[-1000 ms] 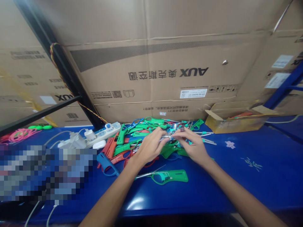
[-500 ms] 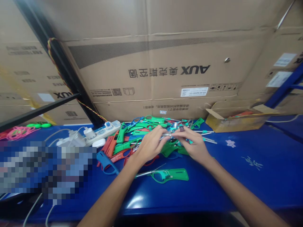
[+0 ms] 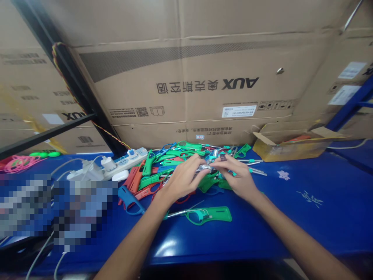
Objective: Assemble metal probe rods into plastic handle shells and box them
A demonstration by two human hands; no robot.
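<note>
My left hand is closed in a pinch on a small shiny, clear or silvery piece, whose kind I cannot make out. Right beside it, the fingers of my right hand are pinched together at the piece's near end; what they grip is too small to name. Both hands hover over a heap of gas lighter parts. In front of them on the blue table lies a green long-necked lighter half with a metal tube. A blue lighter shell rests left of my left hand.
A white power strip with chargers stands at the left, near a white earbud case. At the back right is an open cardboard box. Large cartons wall off the back. Pink cord lies far left.
The view has shifted slightly. Both hands stay close together over the heap, and the shiny piece between them appears turned a little.
</note>
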